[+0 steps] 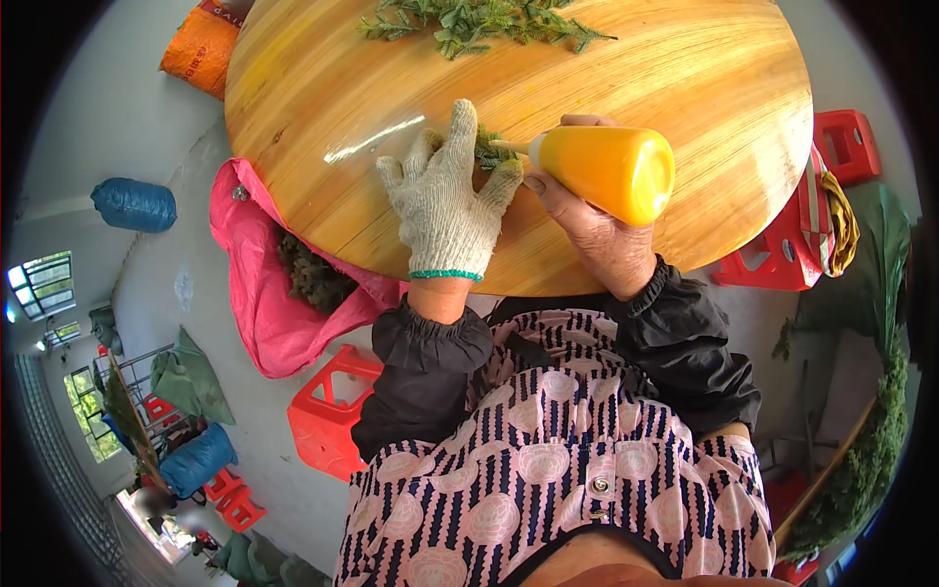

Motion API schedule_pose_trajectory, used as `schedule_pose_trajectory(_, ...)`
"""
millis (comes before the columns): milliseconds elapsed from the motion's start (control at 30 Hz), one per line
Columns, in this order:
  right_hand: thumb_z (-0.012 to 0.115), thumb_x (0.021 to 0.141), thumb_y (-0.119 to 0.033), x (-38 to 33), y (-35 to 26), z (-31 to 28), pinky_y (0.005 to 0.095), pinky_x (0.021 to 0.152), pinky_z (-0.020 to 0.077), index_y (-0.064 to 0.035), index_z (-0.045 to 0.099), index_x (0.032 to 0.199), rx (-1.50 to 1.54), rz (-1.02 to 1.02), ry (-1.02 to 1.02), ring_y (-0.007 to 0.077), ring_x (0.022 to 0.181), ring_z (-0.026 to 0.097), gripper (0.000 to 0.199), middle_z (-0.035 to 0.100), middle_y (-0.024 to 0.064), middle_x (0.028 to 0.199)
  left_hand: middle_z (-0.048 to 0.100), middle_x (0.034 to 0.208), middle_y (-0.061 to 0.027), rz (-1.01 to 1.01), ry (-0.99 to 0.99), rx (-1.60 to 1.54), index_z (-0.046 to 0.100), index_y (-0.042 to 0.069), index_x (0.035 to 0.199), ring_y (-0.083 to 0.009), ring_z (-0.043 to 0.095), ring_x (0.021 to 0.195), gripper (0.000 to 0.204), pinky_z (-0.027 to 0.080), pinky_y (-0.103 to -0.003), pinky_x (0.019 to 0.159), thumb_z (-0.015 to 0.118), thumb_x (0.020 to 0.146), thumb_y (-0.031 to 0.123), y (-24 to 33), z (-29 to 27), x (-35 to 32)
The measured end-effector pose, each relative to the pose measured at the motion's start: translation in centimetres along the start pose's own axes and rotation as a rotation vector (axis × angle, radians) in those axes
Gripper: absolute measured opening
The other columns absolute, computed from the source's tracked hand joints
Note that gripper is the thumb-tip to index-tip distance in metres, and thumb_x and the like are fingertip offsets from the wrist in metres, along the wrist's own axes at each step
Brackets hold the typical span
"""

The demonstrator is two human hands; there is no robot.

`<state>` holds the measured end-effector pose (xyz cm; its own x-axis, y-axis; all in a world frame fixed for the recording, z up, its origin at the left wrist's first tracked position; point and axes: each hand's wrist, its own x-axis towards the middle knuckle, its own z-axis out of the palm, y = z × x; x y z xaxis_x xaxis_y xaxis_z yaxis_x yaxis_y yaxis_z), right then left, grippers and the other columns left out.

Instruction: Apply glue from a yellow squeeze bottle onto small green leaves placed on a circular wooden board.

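Note:
My left hand, in a cream knitted glove with a green cuff edge, rests on the round wooden table with its fingers spread. A small green artificial-looking sprig lies between its index finger and thumb; how far it reaches under the glove is hidden. My bare right hand is wrapped round a yellow squeeze bottle, tilted nearly flat. The bottle's thin nozzle points left, its tip at the sprig. Several more green sprigs lie at the far side of the table.
A pink sack holding dull green foliage leans against the table's left edge, above a red stool. Red stools and a green bag stand at the right. An orange sack and a blue bundle are at the left.

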<state>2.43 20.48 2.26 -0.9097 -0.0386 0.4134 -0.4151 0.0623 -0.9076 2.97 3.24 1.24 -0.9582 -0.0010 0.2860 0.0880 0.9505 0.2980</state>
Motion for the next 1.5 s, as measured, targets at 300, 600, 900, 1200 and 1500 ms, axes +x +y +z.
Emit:
schedule_pose_trajectory(300,0.089,0.076,-0.006,-0.2,-0.9,0.0,0.0307,0.082,0.0563,0.0017,0.061,0.12,-0.133,-0.049,-0.026,0.0149,0.089,0.068,0.053,0.071,0.0068,0.099,0.073,0.111,-0.0107,0.068,0.017,0.038,0.049,0.012,0.15,-0.0365,0.053,0.128,0.072,0.026,-0.071,0.111,0.075,0.089,0.039,-0.3,0.0,-0.2)
schedule_pose_trajectory(600,0.084,0.074,0.003,-0.9,-0.4,-0.1,0.0411,0.091,0.055,-0.0085,0.075,0.098,-0.195,-0.158,-0.051,0.0325,0.106,0.065,0.028,0.065,0.0173,0.117,0.073,0.118,-0.009,0.076,0.01,0.014,0.051,0.013,0.149,-0.0377,0.054,0.13,0.073,0.027,-0.07,0.11,0.078,0.087,0.039,-0.7,0.0,-0.1)
schedule_pose_trajectory(900,0.087,0.076,-0.005,-1.2,-0.8,-0.6,0.0345,0.087,0.0546,-0.0012,0.066,0.11,-0.122,-0.091,-0.018,0.0215,0.094,0.068,0.04,0.068,0.0112,0.109,0.071,0.124,-0.0103,0.053,-0.047,0.004,0.053,0.016,0.149,-0.0382,0.051,0.134,0.07,0.023,-0.072,0.113,0.076,0.088,0.041,-0.7,-0.5,0.1)
schedule_pose_trajectory(1200,0.087,0.075,-0.006,-1.7,-0.3,-0.8,0.0358,0.088,0.0542,-0.0033,0.07,0.103,-0.241,-0.187,0.031,0.0259,0.097,0.067,0.033,0.066,0.013,0.112,0.061,0.144,-0.0068,0.104,-0.06,0.13,0.049,0.022,0.152,-0.0389,0.047,0.138,0.064,0.022,-0.073,0.114,0.066,0.095,0.045,-1.2,0.8,-0.2)
schedule_pose_trajectory(1500,0.083,0.076,-0.003,-2.4,-1.8,-0.7,0.0362,0.091,0.0526,-0.0005,0.071,0.104,0.016,0.106,0.125,0.028,0.104,0.064,0.03,0.064,0.0152,0.118,0.058,0.148,-0.0074,0.137,-0.025,0.183,0.046,0.021,0.154,-0.0411,0.045,0.14,0.062,0.021,-0.074,0.114,0.062,0.098,0.042,-1.4,0.9,-0.4)
